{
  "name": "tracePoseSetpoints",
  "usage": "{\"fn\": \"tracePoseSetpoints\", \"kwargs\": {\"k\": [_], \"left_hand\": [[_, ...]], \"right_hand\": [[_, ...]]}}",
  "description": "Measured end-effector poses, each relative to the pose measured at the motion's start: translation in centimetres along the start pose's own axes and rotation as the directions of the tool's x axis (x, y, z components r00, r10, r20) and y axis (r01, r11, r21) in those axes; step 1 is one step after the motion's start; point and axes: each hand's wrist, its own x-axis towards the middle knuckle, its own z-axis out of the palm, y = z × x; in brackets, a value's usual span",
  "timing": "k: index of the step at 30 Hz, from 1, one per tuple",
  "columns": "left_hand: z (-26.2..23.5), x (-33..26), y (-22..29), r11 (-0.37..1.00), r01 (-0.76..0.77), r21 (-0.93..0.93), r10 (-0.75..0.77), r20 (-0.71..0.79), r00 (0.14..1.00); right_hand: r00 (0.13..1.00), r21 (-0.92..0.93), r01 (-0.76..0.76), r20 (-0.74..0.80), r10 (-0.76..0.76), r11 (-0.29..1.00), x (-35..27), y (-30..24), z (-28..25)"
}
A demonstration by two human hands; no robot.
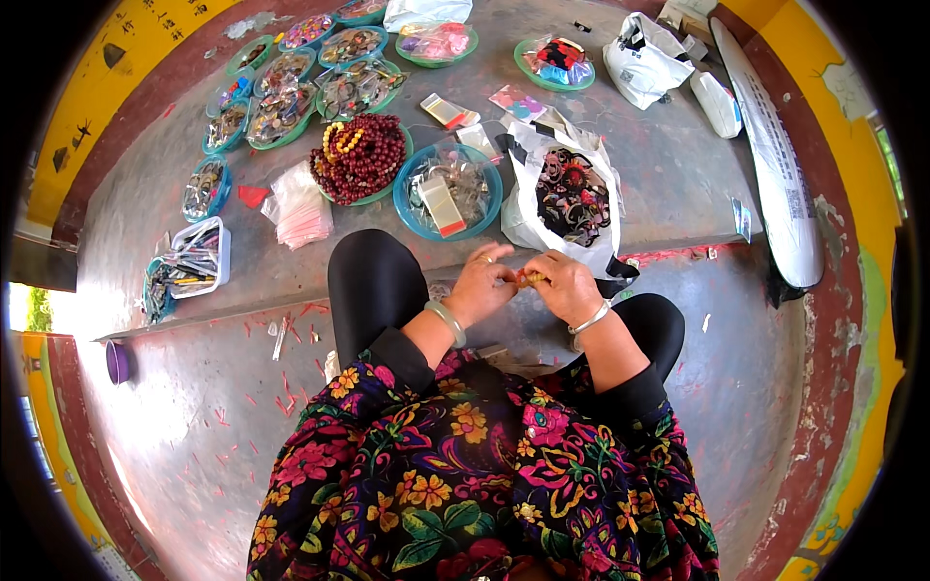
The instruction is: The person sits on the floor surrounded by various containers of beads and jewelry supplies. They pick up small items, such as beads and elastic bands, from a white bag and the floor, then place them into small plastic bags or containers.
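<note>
While both hands pinch it, left hand [481, 283] and right hand [565, 285], the small orange-brown bead piece [531, 278] barely shows.

Just ahead of my hands, the white bag [567, 198] and blue bowl [448, 194] block the near ledge. Bead bowl [360, 160], pink packets [300, 213] and trays [276, 107] crowd the left. Bare concrete [678, 184] lies open right of the bag, up to the long white bundle [775, 165].

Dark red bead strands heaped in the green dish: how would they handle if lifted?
The bead strands probably go floppy, draping and sliding since they lie in loose loops. Likely heavy for their size, being a dense heap. Round beads may roll off the green dish if tipped.
</note>
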Motion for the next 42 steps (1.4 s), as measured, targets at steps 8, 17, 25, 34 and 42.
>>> {"fn": "tracePoseSetpoints", "kwargs": {"k": [8,17,25,34,42], "left_hand": [[-1.2,0.4,1.0,0.746,0.474,-0.468,-0.304,0.393,0.868],[-3.0,1.3,3.5,0.392,0.563,-0.727,-0.416,0.406,0.814],[-2.6,1.0,1.5,0.297,0.695,-0.655,-0.306,0.624,0.719],[-2.7,1.1,1.8,0.291,0.713,-0.638,-0.334,0.631,0.700],[-2.6,1.1,2.0,0.287,0.715,-0.638,-0.330,0.635,0.699]], "right_hand": [[0.996,0.254,-0.091,0.002,0.094,0.963,0.3,0.4,-0.9],[0.958,0.594,-0.285,0.182,0.220,0.752,0.6,0.5,-2.3],[0.961,0.580,-0.264,0.223,0.162,0.771,0.3,1.3,-2.1],[0.968,0.563,-0.250,0.113,0.226,0.788,0.3,1.2,-0.8],[0.996,0.243,-0.023,-0.078,0.043,0.970,0.5,1.2,-1.5]]}}
